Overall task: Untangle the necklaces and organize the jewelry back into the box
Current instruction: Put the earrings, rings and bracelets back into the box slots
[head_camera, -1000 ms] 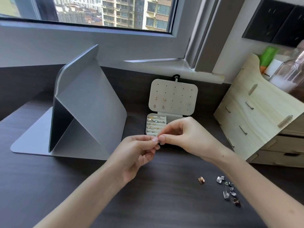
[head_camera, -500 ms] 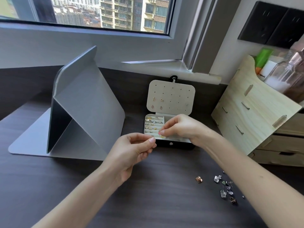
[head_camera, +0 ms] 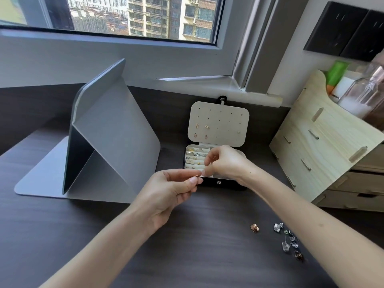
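Jewelry box (head_camera: 216, 182): stands open near the back edge of the desk (head_camera: 187, 256), about mid-width, black front wall facing the person. Lid (head_camera: 222, 117) upright, cream inner panel dotted with holes. Four rose-gold earrings (head_camera: 196, 126) sit in the panel's lower left; one tiny stud (head_camera: 239, 132) at its right side. Ring slots in the left part of the tray hold rings (head_camera: 195, 154), silver and gold mixed.

Left hand (head_camera: 170, 192): raised in front of the box's near left corner, thumb and forefinger pinching a small rose-gold piece (head_camera: 197, 175); other fingers curled under. What kind of piece it is cannot be made out.

Right hand (head_camera: 226, 163): above the tray, covering its right part. Fingers curled, thumb and forefinger tips brought close together just above the left hand's pinch. Whether anything sits between them cannot be told.

Loose items toward the front right of the desk: one rose-gold ring (head_camera: 254, 228) lying alone, then a scatter of silver pieces (head_camera: 288, 240) just to its right, next to the right forearm.

Other items: grey folded stand (head_camera: 108, 142) on the left half of the desk; pale wooden organizer (head_camera: 322, 146) at the right edge, with a glass bottle (head_camera: 365, 90) and a green tube (head_camera: 336, 71) in its top.
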`<state>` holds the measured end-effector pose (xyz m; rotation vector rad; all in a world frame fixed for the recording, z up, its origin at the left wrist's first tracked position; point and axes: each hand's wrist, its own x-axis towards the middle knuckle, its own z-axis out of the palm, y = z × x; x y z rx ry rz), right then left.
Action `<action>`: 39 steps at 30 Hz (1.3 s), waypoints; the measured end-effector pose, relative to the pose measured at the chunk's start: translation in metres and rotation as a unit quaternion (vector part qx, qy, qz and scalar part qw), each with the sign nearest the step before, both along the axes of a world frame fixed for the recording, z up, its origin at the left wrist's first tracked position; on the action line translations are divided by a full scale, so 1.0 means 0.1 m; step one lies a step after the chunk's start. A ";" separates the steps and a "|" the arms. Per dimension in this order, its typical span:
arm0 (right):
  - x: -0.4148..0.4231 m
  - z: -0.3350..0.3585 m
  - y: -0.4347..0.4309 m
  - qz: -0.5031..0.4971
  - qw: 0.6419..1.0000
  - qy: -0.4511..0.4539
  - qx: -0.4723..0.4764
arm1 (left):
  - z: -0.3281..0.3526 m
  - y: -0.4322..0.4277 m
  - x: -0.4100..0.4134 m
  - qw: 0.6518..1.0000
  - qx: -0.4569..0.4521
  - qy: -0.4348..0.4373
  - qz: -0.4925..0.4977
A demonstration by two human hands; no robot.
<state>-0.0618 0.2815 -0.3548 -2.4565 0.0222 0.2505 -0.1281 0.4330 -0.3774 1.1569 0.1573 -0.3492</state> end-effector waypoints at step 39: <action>0.12 0.21 -0.14 -0.021 0.983 0.158 0.095 | -0.16 -0.08 -0.03 0.917 0.271 -0.271 0.114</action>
